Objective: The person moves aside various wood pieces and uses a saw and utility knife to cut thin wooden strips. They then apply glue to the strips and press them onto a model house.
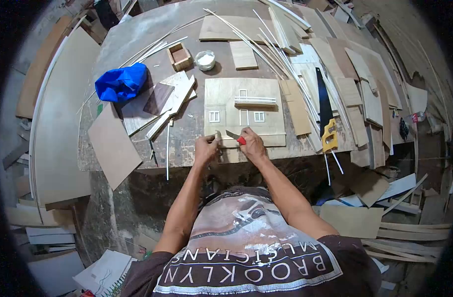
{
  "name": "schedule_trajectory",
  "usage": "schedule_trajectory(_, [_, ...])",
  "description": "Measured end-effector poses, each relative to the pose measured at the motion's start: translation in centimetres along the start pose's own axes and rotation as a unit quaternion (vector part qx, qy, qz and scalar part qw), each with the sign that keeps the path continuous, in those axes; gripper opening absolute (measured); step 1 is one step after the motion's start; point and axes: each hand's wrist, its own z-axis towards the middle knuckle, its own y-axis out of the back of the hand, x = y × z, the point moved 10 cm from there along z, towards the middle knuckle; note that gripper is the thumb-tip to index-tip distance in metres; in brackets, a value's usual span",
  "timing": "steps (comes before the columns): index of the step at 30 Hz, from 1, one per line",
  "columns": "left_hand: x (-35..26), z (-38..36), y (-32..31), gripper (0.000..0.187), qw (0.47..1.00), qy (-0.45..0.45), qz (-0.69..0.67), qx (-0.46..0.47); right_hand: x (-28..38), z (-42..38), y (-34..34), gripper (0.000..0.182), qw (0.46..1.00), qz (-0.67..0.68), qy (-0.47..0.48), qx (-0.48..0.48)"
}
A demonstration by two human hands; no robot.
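A plywood panel lies flat before me, with small white window frames, a door outline and a raised balcony strip on its face. Over its lower right part, my right hand is closed round a red-handled knife, the dark blade pointing left. My left hand is at the panel's lower left corner, its fingers pinching a small piece of wood. The knife's tip is a short way right of that piece.
Left of the panel are wood offcuts and a blue cloth bundle. Behind it stand a small wooden box and a tub of white paste. A yellow-handled saw and stacked thin strips lie at right.
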Motion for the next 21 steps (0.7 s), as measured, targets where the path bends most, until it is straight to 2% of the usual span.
schedule_trajectory(2, [1.3,-0.1,0.4,0.04,0.999,0.019,-0.018,-0.018,0.0,0.0,0.0,0.025,1.0,0.001,0.0,0.003])
schedule_trajectory(4, [3.2,0.6,2.6,0.036,0.993,-0.025,0.033,-0.108,0.0,0.1,0.0,0.024,1.0,-0.002,0.002,0.002])
schedule_trajectory(5, [4.2,0.8,2.7,0.036,0.993,-0.024,0.032,-0.108,0.1,0.0,0.0,0.024,1.0,-0.002,0.003,0.003])
schedule_trajectory(7, [5.1,0.4,4.5,0.031,0.976,-0.03,0.089,-0.197,0.1,0.0,0.0,0.022,1.0,0.004,-0.014,0.017])
schedule_trajectory(9, [4.5,-0.1,4.7,0.027,0.966,-0.048,0.133,-0.218,0.5,0.0,0.3,0.02,1.0,-0.005,-0.019,0.017])
schedule_trajectory(11, [-0.8,-3.1,4.3,0.031,0.909,-0.195,0.226,-0.291,0.8,0.3,0.8,0.019,1.0,-0.016,-0.017,0.011])
schedule_trajectory(13, [-1.7,-3.3,-0.7,0.041,0.916,-0.314,0.217,-0.121,1.1,0.1,1.0,0.018,1.0,-0.003,-0.021,0.017])
schedule_trajectory(15, [-3.3,-4.3,-5.0,0.053,0.873,-0.383,0.302,-0.031,1.1,0.3,0.9,0.018,1.0,0.009,-0.012,0.013])
schedule_trajectory(17, [-3.1,-4.9,-6.9,0.047,0.838,-0.404,0.361,-0.065,0.7,0.1,0.7,0.016,1.0,-0.012,-0.001,0.002])
schedule_trajectory(21, [-2.5,-4.8,-8.1,0.055,0.836,-0.367,0.406,-0.019,-0.2,0.0,0.1,0.016,1.0,-0.012,-0.024,0.005])
